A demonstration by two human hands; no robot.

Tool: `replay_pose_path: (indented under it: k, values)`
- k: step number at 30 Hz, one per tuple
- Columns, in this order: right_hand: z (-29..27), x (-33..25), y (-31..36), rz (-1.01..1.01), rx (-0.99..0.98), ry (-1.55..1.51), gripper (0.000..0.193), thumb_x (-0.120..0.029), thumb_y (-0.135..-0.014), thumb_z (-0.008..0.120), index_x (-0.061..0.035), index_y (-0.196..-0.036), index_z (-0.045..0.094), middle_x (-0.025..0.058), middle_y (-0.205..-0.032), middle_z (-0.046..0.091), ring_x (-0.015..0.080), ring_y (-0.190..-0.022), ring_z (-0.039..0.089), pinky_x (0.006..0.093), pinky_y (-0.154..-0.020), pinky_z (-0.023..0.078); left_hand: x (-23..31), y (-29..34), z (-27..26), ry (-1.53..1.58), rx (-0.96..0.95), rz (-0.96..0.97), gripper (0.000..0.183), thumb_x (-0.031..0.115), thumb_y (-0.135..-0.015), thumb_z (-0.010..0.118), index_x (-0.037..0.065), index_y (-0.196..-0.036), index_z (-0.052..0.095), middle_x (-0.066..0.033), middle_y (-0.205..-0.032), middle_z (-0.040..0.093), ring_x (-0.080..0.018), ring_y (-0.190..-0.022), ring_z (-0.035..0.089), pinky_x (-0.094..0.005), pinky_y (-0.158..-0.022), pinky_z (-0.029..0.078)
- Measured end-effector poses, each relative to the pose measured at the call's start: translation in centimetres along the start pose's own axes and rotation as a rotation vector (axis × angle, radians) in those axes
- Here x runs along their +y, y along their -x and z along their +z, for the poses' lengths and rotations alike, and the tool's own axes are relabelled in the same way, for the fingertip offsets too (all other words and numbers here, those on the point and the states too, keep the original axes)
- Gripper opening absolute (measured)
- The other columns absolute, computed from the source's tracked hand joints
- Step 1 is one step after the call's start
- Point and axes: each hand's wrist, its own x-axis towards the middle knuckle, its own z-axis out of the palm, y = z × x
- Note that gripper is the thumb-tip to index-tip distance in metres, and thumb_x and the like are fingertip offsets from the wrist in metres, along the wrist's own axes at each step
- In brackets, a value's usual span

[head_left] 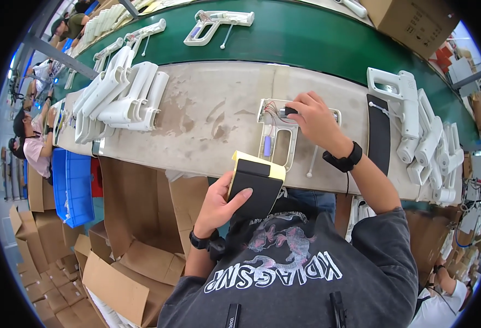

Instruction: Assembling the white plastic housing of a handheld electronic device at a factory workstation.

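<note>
My left hand (216, 201) is closed around a pad of black strips (255, 190) on yellow backing paper, held at the table's near edge with the thumb on top. Just beyond it lies an open white gun-shaped housing (291, 150), grip toward me. Inside the housing are thin red and dark wires (273, 112) and a purple cylindrical cell (267, 146). My right hand (318, 121) reaches over the housing's upper part, its fingers pinching a small black piece (290, 110) beside a metal-looking part. The palm hides the housing's right portion. A white cord with a small end piece (310, 174) hangs from the housing.
White half-shells (123, 93) are piled at left; several closed white gun-shaped units (415, 126) lie right, beside a black strip (378, 134). Behind runs a green conveyor (284, 38) carrying open housings (218, 27). A blue bin (72, 186) and cardboard boxes (136, 262) stand left.
</note>
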Motion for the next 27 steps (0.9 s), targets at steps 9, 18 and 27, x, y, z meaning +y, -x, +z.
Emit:
replay_pose_path:
  k: [9,18,27]
  values:
    - [-2.1,-5.2,0.7,-0.014,0.029,-0.270,0.030,-0.012,-0.086,0.079,-0.0028,-0.114,0.072,0.0120,-0.107,0.067,0.0327,-0.099,0.062,0.0394,-0.086,0.052,-0.2,-0.3,0.2,0.002,0.026,-0.024,0.040,0.007,-0.099,0.067,-0.004,-0.136,0.054,-0.0073,-0.121,0.067,-0.0108,-0.106,0.064,-0.0271,-0.093,0.053]
    - [-2.4,-8.7,2.3,0.203,-0.548,-0.886,0.030,-0.010,-0.085,0.082,-0.0015,-0.112,0.074,0.0080,-0.095,0.067,0.0181,-0.079,0.063,0.0317,-0.074,0.052,0.2,0.2,-0.2,-0.346,-0.083,0.059,0.031,0.010,-0.096,0.071,-0.002,-0.123,0.062,-0.0085,-0.099,0.072,-0.0117,-0.086,0.064,-0.0293,-0.079,0.053]
    - [-0.5,-4.3,-0.2,0.013,-0.279,-0.425,0.037,0.003,-0.079,0.074,-0.0088,-0.114,0.074,0.0069,-0.118,0.062,0.0277,-0.106,0.059,0.0404,-0.092,0.051,-0.8,2.1,-2.9,-0.006,0.008,-0.057,0.040,0.008,-0.098,0.069,-0.002,-0.135,0.057,-0.0058,-0.119,0.069,-0.0101,-0.106,0.063,-0.0265,-0.093,0.051]
